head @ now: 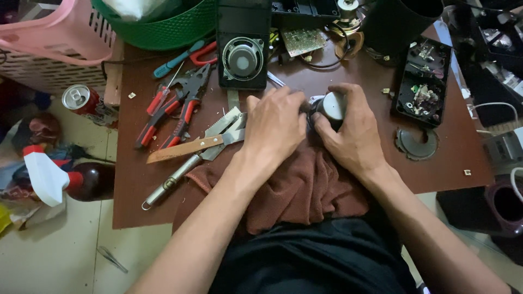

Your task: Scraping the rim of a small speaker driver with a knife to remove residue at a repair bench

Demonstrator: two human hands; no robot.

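At centre of the brown table [436, 169], both hands press on a small round grey-capped part [330, 106] lying over a rust-brown cloth [305, 190]. Right hand [351, 133] wraps closed around it from five o'clock; left hand [275, 128] lies curled against its nine o'clock side. Red-handled pliers [182, 111] sit at ten o'clock, a black speaker box [243, 54] at eleven.

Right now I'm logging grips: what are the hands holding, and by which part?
Both hands, left hand and right hand, clasp a small round grey part by its sides, over the brown cloth.
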